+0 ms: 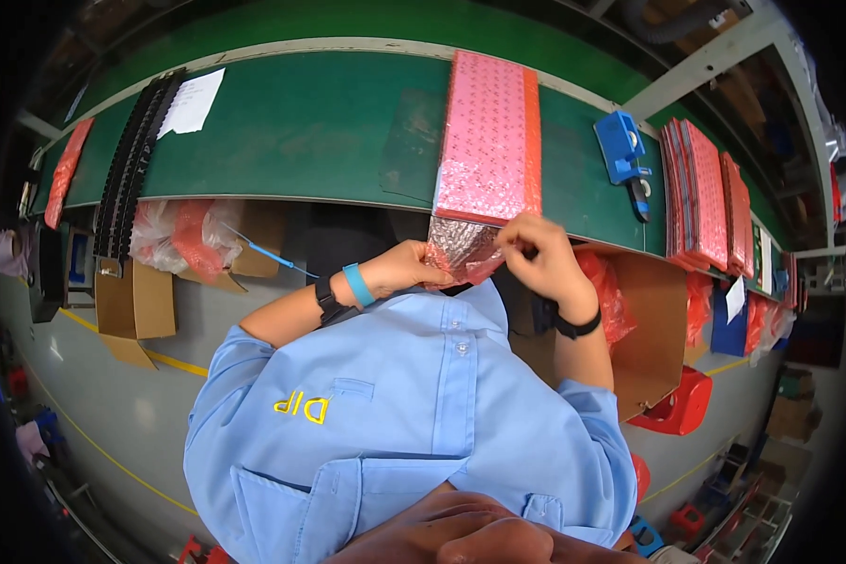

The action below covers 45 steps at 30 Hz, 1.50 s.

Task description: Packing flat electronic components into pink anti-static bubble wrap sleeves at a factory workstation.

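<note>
A stack of pink bubble-wrap bags [487, 141] lies on the green bench, reaching its near edge. Just below that edge, close to my chest, is a crinkled, shiny bubble bag [462, 242], silvery with pink edges. My left hand [406, 266] is closed on the bag's left side, its fingers partly hidden behind the bag. At the bag's right edge, my right hand [543, 258] has thumb and fingers curled together in a pinch on it. Whether anything is inside the bag cannot be made out.
A blue tape dispenser [620, 146] and a dark-handled tool [638, 195] sit right of the stack. More pink bags [696, 193] stand further right. Black slotted rails [133, 169] and white paper [194, 101] lie left. An open cardboard box [650, 329] stands below the bench.
</note>
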Each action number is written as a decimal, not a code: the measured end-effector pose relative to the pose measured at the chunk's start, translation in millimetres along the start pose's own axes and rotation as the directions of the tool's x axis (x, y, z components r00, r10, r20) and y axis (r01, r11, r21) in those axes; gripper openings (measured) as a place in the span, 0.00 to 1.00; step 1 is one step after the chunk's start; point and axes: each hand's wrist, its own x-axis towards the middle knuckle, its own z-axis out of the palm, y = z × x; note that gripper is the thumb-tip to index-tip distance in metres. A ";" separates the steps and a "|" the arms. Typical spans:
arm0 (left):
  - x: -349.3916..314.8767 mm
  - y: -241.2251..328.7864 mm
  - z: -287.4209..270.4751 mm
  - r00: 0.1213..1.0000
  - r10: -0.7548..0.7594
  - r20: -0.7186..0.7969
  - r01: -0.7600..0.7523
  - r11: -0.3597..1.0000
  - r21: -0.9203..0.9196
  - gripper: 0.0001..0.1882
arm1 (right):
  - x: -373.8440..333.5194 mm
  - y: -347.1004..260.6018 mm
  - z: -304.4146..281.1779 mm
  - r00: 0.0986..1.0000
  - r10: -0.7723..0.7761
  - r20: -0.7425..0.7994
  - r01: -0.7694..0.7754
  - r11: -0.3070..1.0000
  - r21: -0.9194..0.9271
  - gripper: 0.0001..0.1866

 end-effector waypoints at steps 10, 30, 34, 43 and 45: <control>-8.8 23.3 16.0 0.997 -0.055 0.049 0.054 0.998 0.017 0.10 | -69.4 16.6 30.0 0.997 0.064 -0.037 -0.059 0.992 0.108 0.13; -13.6 85.8 54.4 0.786 0.616 -0.041 -0.363 0.515 0.776 0.08 | -9.8 7.1 1.0 0.904 0.382 0.194 -0.423 0.729 0.538 0.09; -10.7 85.3 48.0 0.863 0.495 -0.098 -0.228 0.555 0.800 0.07 | -9.6 10.5 -0.6 0.876 0.421 0.235 -0.475 0.669 0.572 0.10; -9.0 79.4 50.7 0.823 0.567 0.023 -0.285 0.378 0.881 0.05 | -6.6 14.5 26.5 0.912 0.360 0.198 -0.399 0.660 0.637 0.10; -10.0 77.8 50.9 0.821 0.571 0.016 -0.277 0.373 0.885 0.05 | -9.4 18.4 30.6 0.871 0.449 0.200 -0.483 0.705 0.519 0.10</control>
